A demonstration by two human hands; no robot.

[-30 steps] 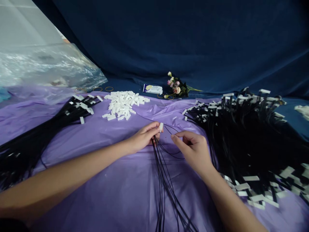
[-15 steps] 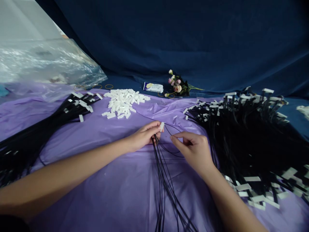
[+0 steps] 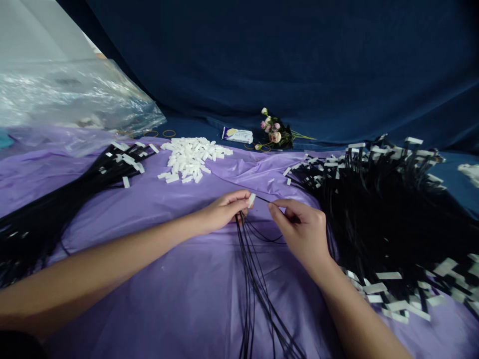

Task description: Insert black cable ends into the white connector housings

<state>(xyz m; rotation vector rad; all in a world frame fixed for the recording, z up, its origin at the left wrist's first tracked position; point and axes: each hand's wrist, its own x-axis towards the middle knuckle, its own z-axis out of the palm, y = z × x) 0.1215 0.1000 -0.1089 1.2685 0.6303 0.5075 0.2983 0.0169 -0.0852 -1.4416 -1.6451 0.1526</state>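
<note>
Near the middle, my left hand (image 3: 229, 208) pinches a small white piece (image 3: 252, 200) between thumb and finger. Several thin black cords (image 3: 250, 279) hang from under that hand toward the bottom edge. To its right, my right hand (image 3: 299, 222) is closed, thumb against forefinger, on a black cord (image 3: 263, 199) that runs straight to the white piece. Another cord loops between the two hands lower down. Behind my left hand lies a pile of white pieces (image 3: 190, 157) on the purple cloth (image 3: 168, 294).
Black cords with white ends are bundled at the left (image 3: 71, 199) and heaped at the right (image 3: 389, 214). Farther back lie a small packet (image 3: 237, 135), artificial flowers (image 3: 275, 132), rubber bands (image 3: 169, 133) and clear plastic sheeting (image 3: 75, 94). A dark blue cloth (image 3: 280, 60) hangs behind.
My right hand has closed on the cord beside the white piece, and that cord is now pulled straight where it was looped loosely. The white piece has tilted and shifted slightly down.
</note>
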